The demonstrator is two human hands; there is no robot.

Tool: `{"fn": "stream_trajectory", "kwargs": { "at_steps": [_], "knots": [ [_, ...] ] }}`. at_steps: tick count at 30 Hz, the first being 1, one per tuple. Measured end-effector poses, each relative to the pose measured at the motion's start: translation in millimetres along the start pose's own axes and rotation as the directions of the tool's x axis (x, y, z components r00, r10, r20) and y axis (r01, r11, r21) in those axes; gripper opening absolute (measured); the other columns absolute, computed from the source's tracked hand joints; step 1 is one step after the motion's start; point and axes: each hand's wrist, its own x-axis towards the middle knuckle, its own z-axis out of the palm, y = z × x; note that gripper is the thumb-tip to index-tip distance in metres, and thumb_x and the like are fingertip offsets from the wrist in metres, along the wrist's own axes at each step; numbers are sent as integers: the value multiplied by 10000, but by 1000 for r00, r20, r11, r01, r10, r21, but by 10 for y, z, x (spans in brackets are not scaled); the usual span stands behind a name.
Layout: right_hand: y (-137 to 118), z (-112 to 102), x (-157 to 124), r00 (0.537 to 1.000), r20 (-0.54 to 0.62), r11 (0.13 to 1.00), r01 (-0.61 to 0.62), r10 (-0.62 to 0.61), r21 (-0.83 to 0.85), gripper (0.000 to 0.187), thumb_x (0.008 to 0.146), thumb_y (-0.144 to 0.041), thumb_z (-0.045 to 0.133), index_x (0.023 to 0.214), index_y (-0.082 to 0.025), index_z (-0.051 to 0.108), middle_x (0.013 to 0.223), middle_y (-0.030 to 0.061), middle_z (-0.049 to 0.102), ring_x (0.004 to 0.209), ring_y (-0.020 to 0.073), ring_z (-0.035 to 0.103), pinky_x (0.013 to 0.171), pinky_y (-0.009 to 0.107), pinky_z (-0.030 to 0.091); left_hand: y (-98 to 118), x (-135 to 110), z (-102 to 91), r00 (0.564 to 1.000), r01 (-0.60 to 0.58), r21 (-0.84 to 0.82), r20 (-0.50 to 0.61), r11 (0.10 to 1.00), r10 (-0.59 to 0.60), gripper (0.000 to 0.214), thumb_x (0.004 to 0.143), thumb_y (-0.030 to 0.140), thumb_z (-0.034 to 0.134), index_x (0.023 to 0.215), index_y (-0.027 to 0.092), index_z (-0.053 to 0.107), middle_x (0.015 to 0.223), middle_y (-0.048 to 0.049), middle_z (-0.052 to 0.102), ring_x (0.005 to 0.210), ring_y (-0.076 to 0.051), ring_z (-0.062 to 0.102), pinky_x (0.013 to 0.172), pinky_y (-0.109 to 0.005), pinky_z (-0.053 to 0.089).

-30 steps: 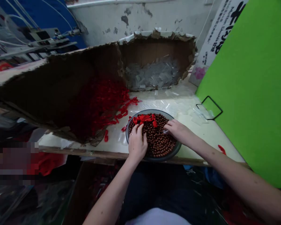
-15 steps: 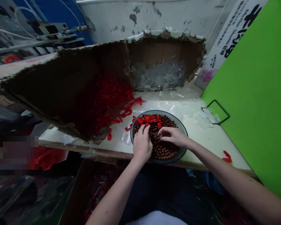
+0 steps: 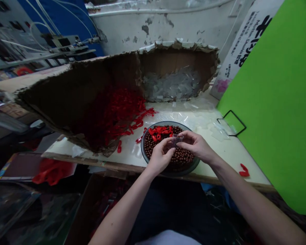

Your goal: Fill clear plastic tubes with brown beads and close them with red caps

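Small clear plastic sleeve [image 3: 176,140], firmly pinched between closed fingertips of left hand [image 3: 161,157] and right hand [image 3: 196,146], held low over shallow grey bowl [image 3: 165,122] of round brown beads [image 3: 181,158].

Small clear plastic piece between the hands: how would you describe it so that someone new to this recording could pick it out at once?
On the pale workbench sits a grey bowl of brown beads. Just above the bowl, between the left hand and right hand, is the small clear plastic piece. It is the one held up, while the other clear pieces lie loose on the bench.
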Motion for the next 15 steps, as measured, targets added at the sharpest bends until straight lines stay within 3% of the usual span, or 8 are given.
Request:
{"fn": "stream_trajectory", "kwargs": {
  "at_steps": [3, 8, 15],
  "knots": [
    [-76, -16, -9, 1000, -8, 999, 24, -24, -24, 300, 732, -303, 749, 986, -212, 617, 959, 15, 694, 885, 176, 662, 862, 348, 512, 62, 28, 30, 998, 54, -63, -24, 997, -55, 325, 793, 215, 636, 1108, 137, 627, 1153, -120, 674, 1072, -234, 627, 984, -366, 461],
    [-247, -107, -50, 997, 66, 999, 28, -26, -19, 369, 798, -291, 690, 1147, -238, 582, 987, 32, 699, 916, 171, 669, 885, 351, 519, 203, 40, -15, 983, 183, -210, 23, 960, -182, 385, 725, 253, 703, 1081, 118, 649, 1007, -105, 717, 895, -205, 668, 810, -312, 517],
    [-98, -376, -95, 984, -180, 996, -24, 7, -91, 369, 774, -402, 704, 1082, -213, 628, 939, 55, 691, 850, 188, 675, 857, 392, 536, 343, 7, -42, 978, 193, -299, -14, 935, -206, 345, 683, 238, 733, 1005, 128, 678, 844, -58, 719, 720, -137, 650, 714, -264, 505]
  ]
}}
